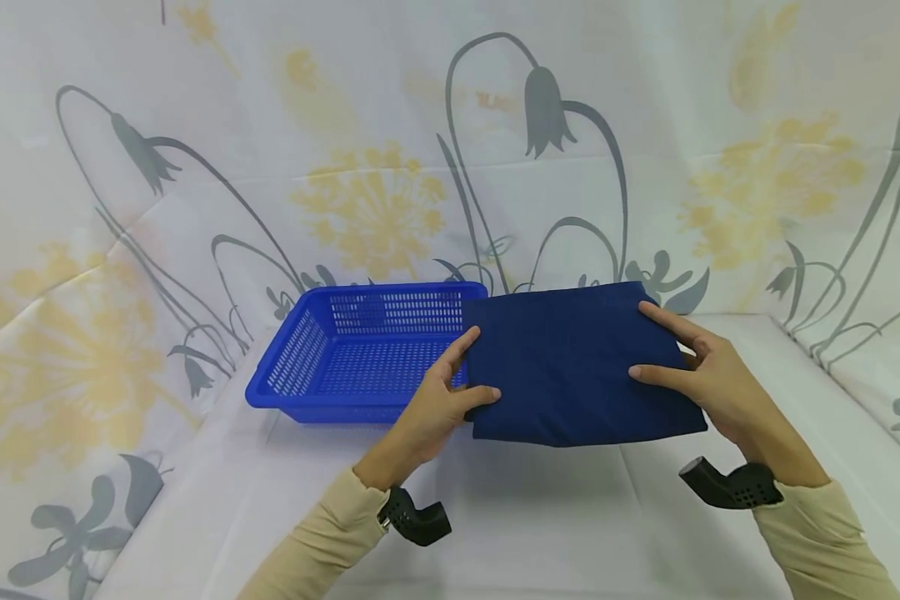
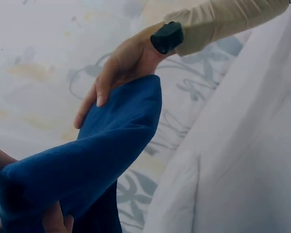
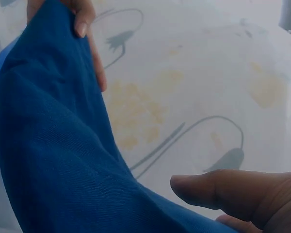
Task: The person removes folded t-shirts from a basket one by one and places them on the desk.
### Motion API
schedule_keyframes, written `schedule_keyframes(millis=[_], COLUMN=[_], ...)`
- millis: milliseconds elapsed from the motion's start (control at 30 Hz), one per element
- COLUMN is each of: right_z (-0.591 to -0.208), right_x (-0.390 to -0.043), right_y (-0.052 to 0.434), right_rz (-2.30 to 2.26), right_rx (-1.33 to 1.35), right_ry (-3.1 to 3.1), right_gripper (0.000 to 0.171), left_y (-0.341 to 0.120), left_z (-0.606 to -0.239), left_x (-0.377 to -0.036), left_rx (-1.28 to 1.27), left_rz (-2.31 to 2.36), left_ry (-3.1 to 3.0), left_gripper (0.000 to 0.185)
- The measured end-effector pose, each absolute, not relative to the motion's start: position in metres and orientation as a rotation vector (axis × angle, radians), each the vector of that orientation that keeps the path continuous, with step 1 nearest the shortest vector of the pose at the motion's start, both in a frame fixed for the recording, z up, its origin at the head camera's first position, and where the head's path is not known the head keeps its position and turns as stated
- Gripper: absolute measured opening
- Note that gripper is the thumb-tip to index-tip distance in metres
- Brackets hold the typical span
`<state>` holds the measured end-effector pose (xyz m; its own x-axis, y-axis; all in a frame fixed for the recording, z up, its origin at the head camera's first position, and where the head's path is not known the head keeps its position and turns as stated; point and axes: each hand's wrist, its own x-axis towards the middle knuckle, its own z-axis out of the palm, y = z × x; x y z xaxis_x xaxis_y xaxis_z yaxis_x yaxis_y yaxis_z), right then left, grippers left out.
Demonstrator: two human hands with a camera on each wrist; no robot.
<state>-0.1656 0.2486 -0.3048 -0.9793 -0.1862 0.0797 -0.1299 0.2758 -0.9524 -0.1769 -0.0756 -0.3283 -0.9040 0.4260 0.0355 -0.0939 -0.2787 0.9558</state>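
Observation:
A folded piece of dark blue cloth is held up in front of me between both hands, above the white surface. At its left edge my left hand grips it, thumb on the near face and other fingers mostly behind. My right hand holds the right edge, with the thumb and a finger along the face and the rest hidden behind. In the left wrist view the cloth sags and bends between the hands. The right wrist view shows its broad side close up.
A blue plastic basket with slotted walls stands left of the cloth, whose left edge overlaps the basket's right end in the head view. White cloth covers the table. Behind hangs a flower-printed curtain. Each wrist wears a black camera.

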Motion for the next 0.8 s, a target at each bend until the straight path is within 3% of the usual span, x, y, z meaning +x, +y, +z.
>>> schedule_keyframes(millis=[800], right_z=[-0.347], right_x=[-0.134], right_y=[0.307], right_rz=[-1.663], right_rx=[-0.089], right_ry=[2.574], right_gripper=[0.079], left_y=[-0.015], left_z=[-0.373], left_x=[-0.156], left_rx=[0.336], left_rz=[2.244], left_ry=[1.485], left_gripper=[0.081])
